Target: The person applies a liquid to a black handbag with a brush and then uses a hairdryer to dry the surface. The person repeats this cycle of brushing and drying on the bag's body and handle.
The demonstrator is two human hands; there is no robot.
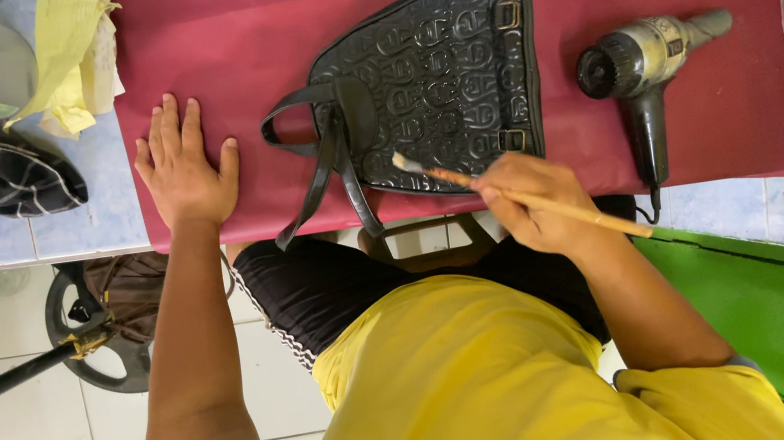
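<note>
Head view: the black handbag [440, 83] lies flat on the red table [216, 31], handles hanging off the near edge. The right hand [531, 202] pinches a thin brush [520, 198], bristles on the bag's near side. The left hand [183, 167] rests open and flat, left of the bag. I'd say short light strokes work best, with that free hand pinning the bag.
</note>
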